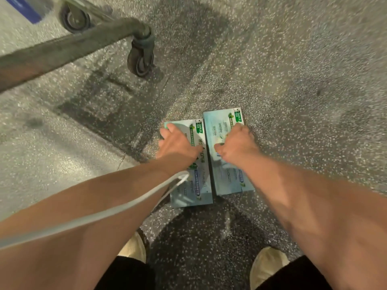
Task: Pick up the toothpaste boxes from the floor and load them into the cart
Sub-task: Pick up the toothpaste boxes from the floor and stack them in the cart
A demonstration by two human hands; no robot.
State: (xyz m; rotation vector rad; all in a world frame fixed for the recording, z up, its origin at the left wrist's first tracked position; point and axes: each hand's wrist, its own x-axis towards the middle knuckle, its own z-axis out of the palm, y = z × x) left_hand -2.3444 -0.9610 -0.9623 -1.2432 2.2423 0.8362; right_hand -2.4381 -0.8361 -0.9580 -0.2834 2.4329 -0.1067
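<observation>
Two toothpaste boxes lie flat on the speckled floor (293,70), side by side with their long edges touching, just ahead of my shoes (134,248). My left hand (178,145) is down on the left box (192,185), fingers spread and curled over its far left edge, the thumb lying toward the seam between the two boxes. My right hand (236,143) presses on the right box (226,122), which sits a little farther from me than the left box; the fingers bend over its right edge and the thumb points back toward the seam. Both hands are wrapped on their boxes, though I cannot tell whether either box has left the floor. A pale cord (104,212) runs across my left forearm toward the left box. Beyond the left box and off to its left stands the cart (62,49), its dark frame bar and a caster wheel (140,61) on the floor.
</observation>
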